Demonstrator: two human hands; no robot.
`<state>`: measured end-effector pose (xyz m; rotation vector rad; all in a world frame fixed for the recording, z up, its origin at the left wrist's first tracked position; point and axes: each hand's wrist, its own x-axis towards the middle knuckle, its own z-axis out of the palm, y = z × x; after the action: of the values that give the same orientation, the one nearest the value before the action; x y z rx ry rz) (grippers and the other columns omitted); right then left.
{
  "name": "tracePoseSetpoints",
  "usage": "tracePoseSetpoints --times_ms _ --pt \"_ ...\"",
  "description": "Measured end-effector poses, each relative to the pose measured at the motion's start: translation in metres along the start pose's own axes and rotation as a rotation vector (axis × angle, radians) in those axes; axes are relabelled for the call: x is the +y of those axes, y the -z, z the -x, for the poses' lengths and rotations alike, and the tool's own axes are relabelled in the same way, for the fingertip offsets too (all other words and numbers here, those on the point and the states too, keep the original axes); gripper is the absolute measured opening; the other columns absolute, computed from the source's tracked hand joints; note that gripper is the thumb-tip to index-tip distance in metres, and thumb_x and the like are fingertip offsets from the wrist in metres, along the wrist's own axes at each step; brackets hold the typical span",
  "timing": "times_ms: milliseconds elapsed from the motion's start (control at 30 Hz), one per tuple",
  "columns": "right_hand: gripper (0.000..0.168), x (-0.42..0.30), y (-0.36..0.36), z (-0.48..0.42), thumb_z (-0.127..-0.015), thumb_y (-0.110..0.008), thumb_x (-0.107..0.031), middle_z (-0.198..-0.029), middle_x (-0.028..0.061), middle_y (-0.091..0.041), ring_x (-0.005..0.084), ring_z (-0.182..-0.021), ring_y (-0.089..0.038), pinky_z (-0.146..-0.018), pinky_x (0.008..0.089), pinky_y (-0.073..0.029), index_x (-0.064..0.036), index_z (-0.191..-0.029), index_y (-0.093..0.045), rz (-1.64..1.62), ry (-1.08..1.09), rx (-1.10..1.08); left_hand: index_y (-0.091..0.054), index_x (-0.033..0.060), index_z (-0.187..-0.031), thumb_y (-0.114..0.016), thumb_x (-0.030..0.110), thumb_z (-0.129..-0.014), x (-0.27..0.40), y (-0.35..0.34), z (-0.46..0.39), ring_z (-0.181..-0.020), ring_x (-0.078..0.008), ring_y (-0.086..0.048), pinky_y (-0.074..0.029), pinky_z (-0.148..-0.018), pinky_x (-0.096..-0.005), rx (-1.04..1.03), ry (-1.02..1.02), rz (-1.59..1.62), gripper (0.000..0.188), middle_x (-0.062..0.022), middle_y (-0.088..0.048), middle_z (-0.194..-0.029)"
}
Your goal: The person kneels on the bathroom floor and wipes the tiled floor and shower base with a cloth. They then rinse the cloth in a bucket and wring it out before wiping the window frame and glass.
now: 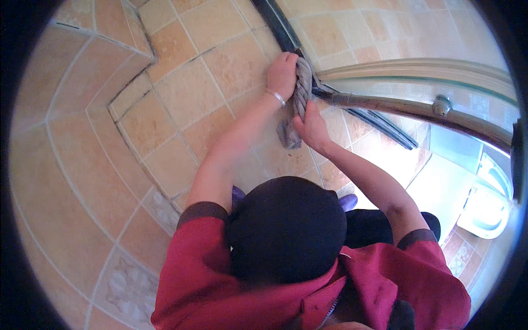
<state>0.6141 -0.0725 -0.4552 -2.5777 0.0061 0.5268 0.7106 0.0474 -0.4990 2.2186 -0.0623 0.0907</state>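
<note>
A twisted grey-brown cloth (302, 84) is stretched between my two hands beside a dark metal floor track. My left hand (283, 75), with a bracelet at the wrist, grips its upper end close to the track (280, 27). Lower down, my right hand (314, 127) closes around the other end. A loose tail of the cloth hangs below my right hand, over the tiled floor (243, 107). The palms and some of the fingers are hidden.
At the right, a glass door panel (420, 70) and a rod with a round fitting (442, 105) extend from near the cloth. A lower track (383, 126) lies beneath them. Farther right stands a white toilet (484, 212). A tiled wall (70, 165) rises at the left.
</note>
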Motion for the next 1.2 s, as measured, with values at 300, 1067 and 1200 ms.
tracePoseSetpoints --times_ms 300,1067,1200 --pt "0.043 0.040 0.009 0.075 -0.076 -0.055 -0.023 -0.098 0.0317 -0.051 0.0462 -0.090 -0.053 -0.078 0.0486 -0.043 0.005 -0.103 -0.035 0.131 -0.087 -0.438 -0.058 0.0060 -0.097 -0.047 0.010 -0.080 0.009 -0.045 0.091 -0.099 -0.0295 -0.052 -0.042 -0.087 -0.0371 -0.159 -0.445 0.195 0.021 -0.0135 -0.056 -0.102" --pt "0.055 0.007 0.036 0.046 -0.078 -0.057 -0.023 -0.105 0.0267 -0.047 0.0424 -0.082 -0.056 -0.067 0.0478 -0.047 0.001 -0.119 -0.031 0.189 0.136 -0.117 -0.060 0.0078 -0.091 -0.054 0.008 -0.079 0.006 0.025 0.038 -0.090 -0.0312 -0.054 -0.045 -0.078 -0.0377 0.172 -0.010 0.156 0.014 -0.0137 -0.055 -0.095" --pt "0.061 -0.061 0.033 -0.018 -0.074 -0.058 -0.012 -0.101 0.0220 -0.046 0.0401 -0.083 -0.056 -0.067 0.0454 -0.048 -0.002 -0.126 -0.030 0.242 0.243 0.105 -0.060 0.0065 -0.089 -0.056 0.007 -0.076 -0.022 0.052 -0.058 -0.092 -0.0321 -0.053 -0.043 -0.081 -0.0385 0.400 -0.122 0.117 0.014 -0.0125 -0.057 -0.096"
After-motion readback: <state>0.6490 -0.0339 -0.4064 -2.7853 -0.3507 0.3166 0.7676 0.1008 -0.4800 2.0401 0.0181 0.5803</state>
